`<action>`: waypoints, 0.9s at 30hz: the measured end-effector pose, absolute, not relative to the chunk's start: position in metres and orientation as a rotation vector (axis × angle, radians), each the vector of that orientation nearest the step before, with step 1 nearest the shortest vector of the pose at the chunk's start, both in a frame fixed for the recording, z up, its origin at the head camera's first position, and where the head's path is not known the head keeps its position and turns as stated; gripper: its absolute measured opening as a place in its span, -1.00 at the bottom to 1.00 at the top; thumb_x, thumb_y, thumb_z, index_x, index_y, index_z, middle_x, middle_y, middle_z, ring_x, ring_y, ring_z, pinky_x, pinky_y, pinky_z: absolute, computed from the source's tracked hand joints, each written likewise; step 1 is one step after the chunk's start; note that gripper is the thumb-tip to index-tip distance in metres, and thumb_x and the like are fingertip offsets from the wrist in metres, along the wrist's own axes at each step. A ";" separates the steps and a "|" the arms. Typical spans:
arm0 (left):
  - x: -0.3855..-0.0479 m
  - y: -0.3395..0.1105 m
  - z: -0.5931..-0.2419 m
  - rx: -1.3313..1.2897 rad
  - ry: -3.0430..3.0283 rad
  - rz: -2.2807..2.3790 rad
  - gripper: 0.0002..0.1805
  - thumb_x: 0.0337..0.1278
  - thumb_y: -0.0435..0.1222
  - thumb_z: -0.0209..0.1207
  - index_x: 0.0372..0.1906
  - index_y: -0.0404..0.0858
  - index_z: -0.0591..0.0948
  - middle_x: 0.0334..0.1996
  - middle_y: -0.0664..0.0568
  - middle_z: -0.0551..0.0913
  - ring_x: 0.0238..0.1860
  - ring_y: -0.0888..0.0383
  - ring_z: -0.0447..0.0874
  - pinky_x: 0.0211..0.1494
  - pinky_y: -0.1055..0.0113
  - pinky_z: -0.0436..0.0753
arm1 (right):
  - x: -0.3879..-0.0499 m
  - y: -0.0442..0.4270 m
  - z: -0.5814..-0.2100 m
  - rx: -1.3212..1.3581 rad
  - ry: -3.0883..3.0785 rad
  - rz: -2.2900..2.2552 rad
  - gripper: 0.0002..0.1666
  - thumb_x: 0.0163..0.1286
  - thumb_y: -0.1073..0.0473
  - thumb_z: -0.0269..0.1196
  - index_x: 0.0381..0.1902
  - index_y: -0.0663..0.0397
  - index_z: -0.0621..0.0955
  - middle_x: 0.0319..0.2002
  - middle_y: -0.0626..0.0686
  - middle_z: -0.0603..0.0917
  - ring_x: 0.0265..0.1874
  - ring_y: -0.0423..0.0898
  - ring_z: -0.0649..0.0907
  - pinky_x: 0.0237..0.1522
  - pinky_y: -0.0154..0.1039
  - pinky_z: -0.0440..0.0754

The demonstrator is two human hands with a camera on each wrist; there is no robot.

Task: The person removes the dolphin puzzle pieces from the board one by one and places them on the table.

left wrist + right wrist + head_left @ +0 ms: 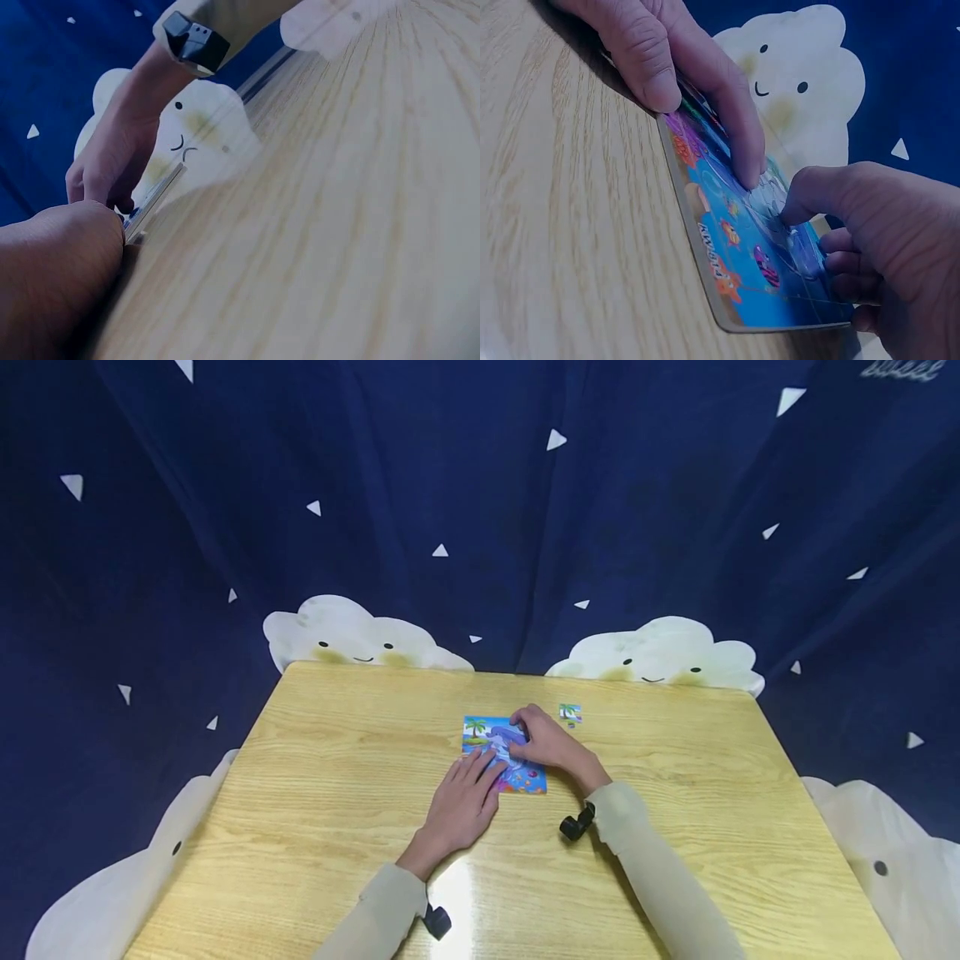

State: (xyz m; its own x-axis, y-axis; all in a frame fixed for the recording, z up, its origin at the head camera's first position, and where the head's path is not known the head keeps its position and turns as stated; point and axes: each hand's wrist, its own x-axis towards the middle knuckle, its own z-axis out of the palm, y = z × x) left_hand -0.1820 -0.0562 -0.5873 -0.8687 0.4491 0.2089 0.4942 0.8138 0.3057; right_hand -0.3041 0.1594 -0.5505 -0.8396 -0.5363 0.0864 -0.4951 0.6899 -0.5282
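Observation:
A dolphin jigsaw puzzle (531, 779) in a thin flat board lies toward the back of the wooden table, with a palm tree, sea and small fish on it. My left hand (462, 806) rests over its near left part, fingers extended onto the picture. At the right side, my right hand (551, 743) bends its thumb and fingers around the dolphin area. In the right wrist view its thumb (802, 199) touches the puzzle surface (742, 247), and the other fingers curl at the far edge. Whether a loose piece sits between them is hidden.
Behind the puzzle's right corner lies a small picture card (570, 710) with a palm tree, a tiny dark bit (572, 725) beside it. The wooden table (337, 777) meets a dark blue curtain (480, 485) with white clouds at its back edge.

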 end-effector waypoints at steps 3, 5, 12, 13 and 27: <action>-0.183 -0.057 -0.587 -0.753 -2.869 -0.524 -0.44 0.66 -0.07 -0.24 0.60 -0.01 0.34 0.64 0.01 0.21 0.66 -0.05 0.05 0.65 -0.08 0.12 | -0.306 0.156 -0.550 -0.835 2.813 -0.851 -0.45 0.18 0.07 0.44 0.04 0.28 0.58 -0.18 0.10 0.53 -0.18 -0.03 0.51 -0.09 -0.13 0.54; -0.183 -0.057 -0.587 -0.753 -2.864 -0.515 -0.44 0.65 -0.06 -0.23 0.59 -0.01 0.35 0.64 0.01 0.21 0.66 -0.06 0.06 0.64 -0.09 0.13 | -0.308 0.155 -0.552 -0.824 2.813 -0.844 -0.44 0.17 0.06 0.44 0.03 0.26 0.57 -0.19 0.08 0.51 -0.19 -0.04 0.51 -0.10 -0.15 0.53; -0.185 -0.058 -0.588 -0.756 -2.874 -0.465 -0.44 0.66 -0.05 -0.24 0.60 -0.01 0.33 0.65 0.02 0.19 0.67 -0.04 0.02 0.66 -0.06 0.10 | -0.310 0.154 -0.553 -0.836 2.803 -0.893 -0.42 0.13 0.06 0.44 0.02 0.29 0.55 -0.22 0.08 0.49 -0.23 -0.02 0.50 -0.13 -0.15 0.50; -0.185 -0.058 -0.588 -0.754 -2.874 -0.468 -0.44 0.66 -0.05 -0.24 0.60 -0.01 0.34 0.64 0.02 0.19 0.67 -0.04 0.03 0.66 -0.07 0.10 | -0.310 0.154 -0.553 -0.832 2.799 -0.901 -0.41 0.13 0.06 0.44 0.02 0.29 0.55 -0.22 0.09 0.49 -0.22 -0.02 0.51 -0.12 -0.15 0.50; -0.182 -0.056 -0.589 -0.758 -2.866 -0.522 -0.44 0.65 -0.06 -0.23 0.60 -0.02 0.35 0.64 0.01 0.21 0.66 -0.05 0.03 0.65 -0.10 0.11 | -0.305 0.156 -0.557 -0.728 2.757 -1.022 -0.37 0.12 0.12 0.47 0.07 0.26 0.48 -0.10 0.13 0.49 -0.12 0.01 0.51 -0.01 -0.11 0.53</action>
